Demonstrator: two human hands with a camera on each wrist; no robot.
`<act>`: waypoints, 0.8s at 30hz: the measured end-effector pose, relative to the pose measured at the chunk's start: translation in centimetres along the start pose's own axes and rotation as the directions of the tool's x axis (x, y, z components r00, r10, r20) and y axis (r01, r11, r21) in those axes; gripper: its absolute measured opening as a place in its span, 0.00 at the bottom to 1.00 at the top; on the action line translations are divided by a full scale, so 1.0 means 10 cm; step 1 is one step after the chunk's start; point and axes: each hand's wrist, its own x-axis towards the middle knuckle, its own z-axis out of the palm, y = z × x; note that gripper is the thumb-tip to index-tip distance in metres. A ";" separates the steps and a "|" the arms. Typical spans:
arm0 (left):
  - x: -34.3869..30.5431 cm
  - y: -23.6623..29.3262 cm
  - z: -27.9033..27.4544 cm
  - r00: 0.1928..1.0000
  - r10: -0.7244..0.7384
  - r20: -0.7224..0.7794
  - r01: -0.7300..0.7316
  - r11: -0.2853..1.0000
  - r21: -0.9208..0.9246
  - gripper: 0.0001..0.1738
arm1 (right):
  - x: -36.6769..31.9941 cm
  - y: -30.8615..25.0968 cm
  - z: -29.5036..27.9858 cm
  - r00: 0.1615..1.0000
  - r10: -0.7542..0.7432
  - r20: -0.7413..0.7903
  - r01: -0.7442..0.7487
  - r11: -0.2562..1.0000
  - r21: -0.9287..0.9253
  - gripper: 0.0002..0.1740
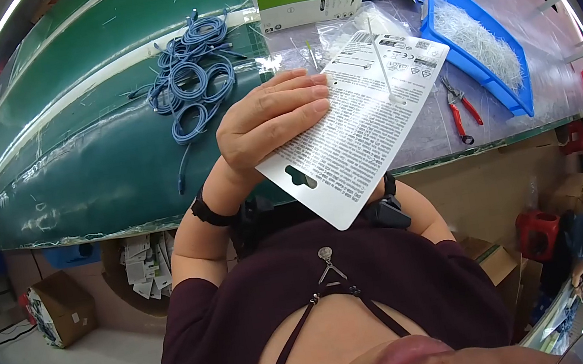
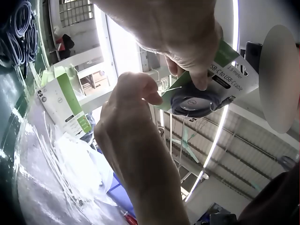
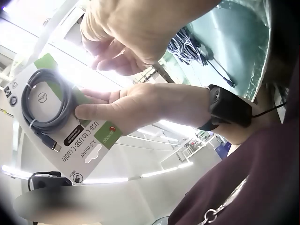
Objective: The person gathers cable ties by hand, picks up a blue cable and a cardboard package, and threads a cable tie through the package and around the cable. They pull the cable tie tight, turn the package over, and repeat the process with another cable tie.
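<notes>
My left hand (image 1: pixel 278 120) grips a printed card (image 1: pixel 365 118), its fingers across the back and its thumb on the front, as the right wrist view shows. A coiled blue cable (image 3: pixel 47 101) is fastened to the card's front. A thin white tie (image 1: pixel 380 59) sticks out of the card's back near the far end. The card hides my right hand in the head view. In the left wrist view my right hand (image 2: pixel 136 122) is beside the card's front, fingers curled, pinching a thin tie (image 2: pixel 174 88) near the cable.
Coiled blue cables (image 1: pixel 196 75) lie on the green mat, left of the hands. A box of cards (image 1: pixel 310 4) stands at the back. On the right are a blue tray (image 1: pixel 520 99) of clear ties and red-handled cutters (image 1: pixel 457 119). Plastic bags (image 1: pixel 388 20) lie behind the card.
</notes>
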 end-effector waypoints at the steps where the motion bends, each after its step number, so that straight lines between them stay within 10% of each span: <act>1: 0.00 0.01 0.00 1.000 -0.009 0.005 0.009 1.000 0.000 0.17 | 0.00 -0.01 -0.01 1.000 -0.004 0.002 0.004 1.000 0.005 0.14; 18: -0.19 -0.17 0.13 0.996 -0.045 -0.073 0.040 0.996 -0.080 0.15 | 0.25 0.00 -0.02 0.997 -0.070 0.040 0.065 0.990 0.125 0.10; 21: -0.38 -0.11 0.23 0.572 -0.798 -0.191 0.706 0.597 -0.381 0.14 | 0.30 -0.10 -0.18 0.997 -0.070 0.040 0.063 0.987 0.145 0.09; 24: -0.43 -0.14 0.35 0.549 -0.805 -0.223 0.629 0.574 -0.523 0.15 | 0.29 -0.14 -0.12 0.993 -0.117 -0.007 0.117 0.993 0.000 0.10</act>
